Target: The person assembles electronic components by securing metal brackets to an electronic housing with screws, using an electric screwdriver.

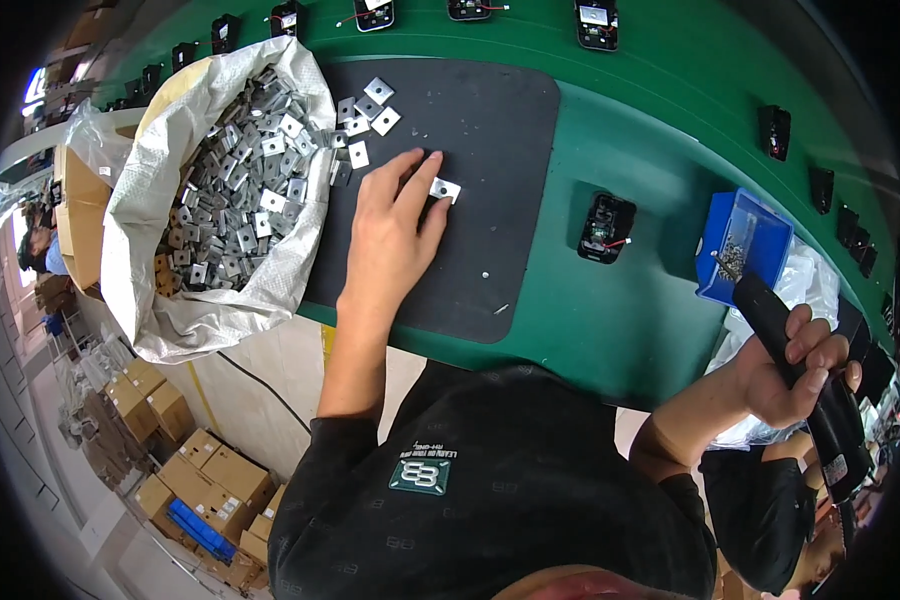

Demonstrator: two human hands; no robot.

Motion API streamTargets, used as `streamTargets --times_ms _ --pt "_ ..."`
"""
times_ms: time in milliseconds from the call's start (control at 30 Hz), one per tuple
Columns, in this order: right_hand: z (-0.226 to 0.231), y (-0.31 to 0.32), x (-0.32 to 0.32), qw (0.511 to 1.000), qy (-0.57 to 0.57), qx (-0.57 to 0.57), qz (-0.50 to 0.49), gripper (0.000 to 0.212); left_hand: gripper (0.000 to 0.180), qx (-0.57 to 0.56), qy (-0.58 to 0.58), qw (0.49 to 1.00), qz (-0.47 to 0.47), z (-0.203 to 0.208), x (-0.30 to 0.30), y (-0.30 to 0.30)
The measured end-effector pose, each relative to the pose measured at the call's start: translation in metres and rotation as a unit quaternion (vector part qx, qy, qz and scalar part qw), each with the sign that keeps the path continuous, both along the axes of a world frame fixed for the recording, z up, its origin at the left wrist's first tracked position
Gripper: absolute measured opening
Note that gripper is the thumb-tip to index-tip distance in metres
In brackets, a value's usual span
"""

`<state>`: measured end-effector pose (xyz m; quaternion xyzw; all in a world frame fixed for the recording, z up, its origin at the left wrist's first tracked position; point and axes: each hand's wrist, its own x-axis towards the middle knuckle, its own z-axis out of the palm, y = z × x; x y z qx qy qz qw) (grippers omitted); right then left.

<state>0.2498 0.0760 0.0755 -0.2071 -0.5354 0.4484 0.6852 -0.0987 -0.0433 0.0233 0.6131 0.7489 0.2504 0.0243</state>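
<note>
Left hand [390, 235] lies flat on the black mat [500, 130], fingertips touching a small metal plate [445, 188] just right — the nearer hand; right hand [785, 370] grips a screwdriver [800, 365].

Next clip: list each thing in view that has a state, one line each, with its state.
Left hand: flat on the black mat, fingers on a square metal plate.
Right hand: closed around a black electric screwdriver.
White sack: open, filled with metal plates.
Blue bin: open, holding small screws.
Black device: lying opened, wiring exposed.
</note>
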Motion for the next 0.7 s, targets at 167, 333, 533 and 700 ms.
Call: streamTargets --times_ms 167,333,533,700 --pt "0.0 -0.002 -0.004 1.0 -0.005 0.001 0.011 0.039 0.022 -0.037 -0.06 0.997 -0.014 0.003 -0.006 -0.003" --pt "0.001 -0.003 -0.015 1.0 -0.008 0.006 0.025 0.042 0.016 -0.101 -0.189 0.977 0.014 0.003 0.017 -0.004" --pt "0.002 -0.003 -0.026 0.999 0.021 0.01 0.043 0.045 0.016 -0.019 -0.263 0.958 -0.11 0.004 0.065 0.028" --pt "0.005 -0.005 -0.031 0.998 0.029 0.008 0.051 0.046 0.016 0.024 -0.249 0.954 -0.168 -0.003 0.084 0.056"
